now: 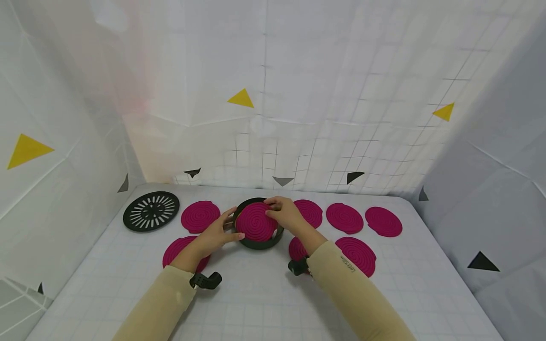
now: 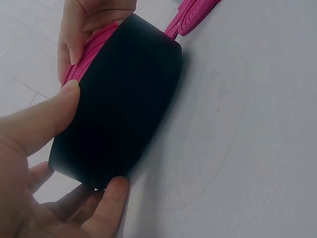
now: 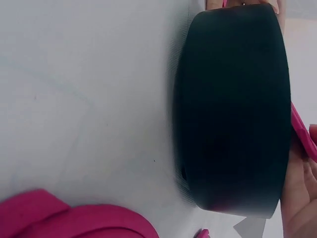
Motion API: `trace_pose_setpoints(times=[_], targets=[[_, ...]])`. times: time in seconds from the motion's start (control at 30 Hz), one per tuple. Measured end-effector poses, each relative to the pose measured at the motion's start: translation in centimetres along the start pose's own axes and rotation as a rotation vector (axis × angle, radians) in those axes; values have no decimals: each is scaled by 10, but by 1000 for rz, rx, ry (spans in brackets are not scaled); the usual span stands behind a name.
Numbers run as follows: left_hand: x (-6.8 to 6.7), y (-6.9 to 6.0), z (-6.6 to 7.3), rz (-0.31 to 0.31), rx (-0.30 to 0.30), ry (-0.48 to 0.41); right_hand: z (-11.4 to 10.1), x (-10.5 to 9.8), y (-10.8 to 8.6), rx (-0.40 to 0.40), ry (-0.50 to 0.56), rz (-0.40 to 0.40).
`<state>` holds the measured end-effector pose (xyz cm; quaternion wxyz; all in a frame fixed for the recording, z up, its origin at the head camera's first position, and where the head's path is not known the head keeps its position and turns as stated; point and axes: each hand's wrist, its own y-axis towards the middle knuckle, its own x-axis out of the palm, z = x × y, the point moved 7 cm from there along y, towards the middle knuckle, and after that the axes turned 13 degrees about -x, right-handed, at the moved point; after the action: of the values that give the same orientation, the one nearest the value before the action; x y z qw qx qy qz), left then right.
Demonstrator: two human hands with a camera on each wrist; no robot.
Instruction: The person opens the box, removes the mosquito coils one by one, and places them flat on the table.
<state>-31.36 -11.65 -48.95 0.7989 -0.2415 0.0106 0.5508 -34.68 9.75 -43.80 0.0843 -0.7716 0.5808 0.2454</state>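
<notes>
A round, dark open-topped container (image 1: 260, 245) stands near the middle of the table; its smooth outer wall (image 2: 119, 99) fills much of both wrist views. My left hand (image 1: 213, 239) grips its left side, the thumb at the rim and the other fingers lower on the wall. Over the container's opening, a pink spiral coaster (image 1: 257, 221) lies tilted. My right hand (image 1: 287, 215) pinches this coaster by its upper right edge. The container's inside is mostly hidden beneath the coaster.
A black slotted disc (image 1: 151, 211) lies at the far left. Two pink coasters, one of them this back-left coaster (image 1: 200, 216), lie left of the container. Several more, including this far-right coaster (image 1: 384, 221), lie on the right, some partly under my right arm. White sheeting (image 1: 298, 94) encloses the table.
</notes>
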Motion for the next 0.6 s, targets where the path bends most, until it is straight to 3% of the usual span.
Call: trace_pose_setpoints(times=[0.33,0.6], targets=[[-1,2,-1,2,5,-4,-1,1,-5,24,100,-77],[0,2,-1,3,14,-5,-4,-3,-9,16,115,-100]])
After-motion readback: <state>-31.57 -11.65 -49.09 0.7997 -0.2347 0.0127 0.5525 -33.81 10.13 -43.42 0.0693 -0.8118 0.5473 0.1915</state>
